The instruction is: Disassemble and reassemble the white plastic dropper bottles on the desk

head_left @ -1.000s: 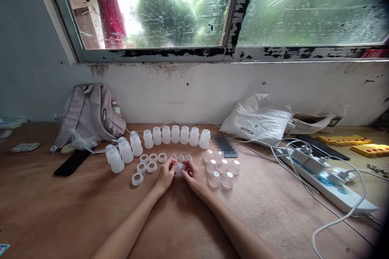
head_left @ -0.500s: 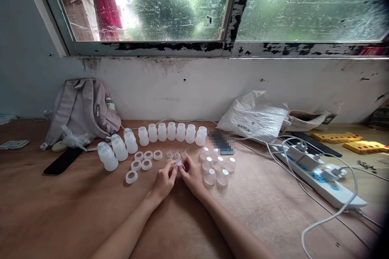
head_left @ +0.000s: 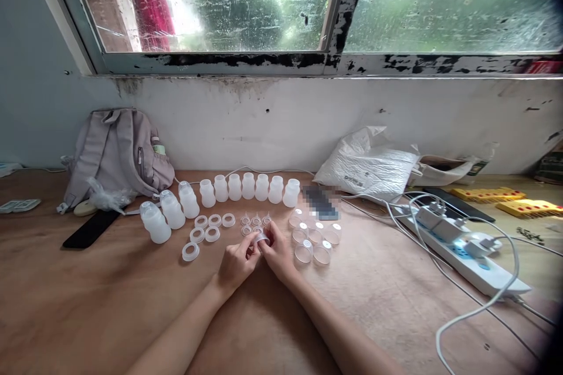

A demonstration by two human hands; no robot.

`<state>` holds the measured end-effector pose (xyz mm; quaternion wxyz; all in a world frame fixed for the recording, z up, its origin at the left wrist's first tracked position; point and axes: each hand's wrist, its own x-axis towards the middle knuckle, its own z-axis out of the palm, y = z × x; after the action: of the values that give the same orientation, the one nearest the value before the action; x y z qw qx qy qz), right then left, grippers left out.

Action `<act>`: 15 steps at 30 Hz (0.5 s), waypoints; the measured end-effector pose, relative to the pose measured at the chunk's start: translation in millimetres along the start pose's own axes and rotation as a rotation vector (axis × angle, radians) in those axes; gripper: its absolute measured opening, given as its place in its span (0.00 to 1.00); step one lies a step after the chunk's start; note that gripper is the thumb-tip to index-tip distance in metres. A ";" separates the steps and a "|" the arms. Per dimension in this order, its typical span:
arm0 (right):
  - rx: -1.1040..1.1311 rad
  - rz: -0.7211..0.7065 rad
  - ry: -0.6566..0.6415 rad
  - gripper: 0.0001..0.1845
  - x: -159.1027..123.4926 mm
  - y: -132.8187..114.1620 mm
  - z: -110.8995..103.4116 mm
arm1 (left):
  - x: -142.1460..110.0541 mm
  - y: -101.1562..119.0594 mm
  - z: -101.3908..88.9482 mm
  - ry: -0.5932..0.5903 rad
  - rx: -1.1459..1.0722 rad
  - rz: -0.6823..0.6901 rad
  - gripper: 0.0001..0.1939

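My left hand [head_left: 237,262] and my right hand [head_left: 276,253] meet at the middle of the wooden table [head_left: 109,304], both pinched on one small clear plastic piece [head_left: 262,238] held between the fingertips. Just behind it lie small clear teats [head_left: 255,222]. White rings [head_left: 206,228] lie to the left, and clear round caps [head_left: 314,243] lie to the right. A row of small white bottles [head_left: 248,187] stands along the back, curving forward at its left end.
A grey backpack [head_left: 116,155] leans on the wall at the left, with a black phone [head_left: 90,229] before it. A white plastic bag [head_left: 367,165], a power strip [head_left: 466,252] with cables and yellow blocks [head_left: 510,199] fill the right side.
My hands stay together on the clear piece, turning it slightly. The view has tilted a little, so everything sits slightly higher and more to the left in the picture.
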<state>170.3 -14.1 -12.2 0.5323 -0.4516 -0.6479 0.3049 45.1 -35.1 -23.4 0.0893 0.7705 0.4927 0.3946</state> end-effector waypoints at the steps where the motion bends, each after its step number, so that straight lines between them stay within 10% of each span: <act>1: 0.005 0.000 -0.004 0.09 -0.2 0.1 0.3 | -0.3 -0.4 0.0 0.005 0.010 0.006 0.17; 15: 0.060 0.024 -0.053 0.07 2.5 10.0 1.1 | -0.1 -5.2 -0.1 0.021 -0.028 0.011 0.17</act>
<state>171.8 -7.7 -20.2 0.5243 -0.4350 -0.6470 0.3424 41.4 -32.7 -26.1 0.0927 0.7676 0.4839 0.4100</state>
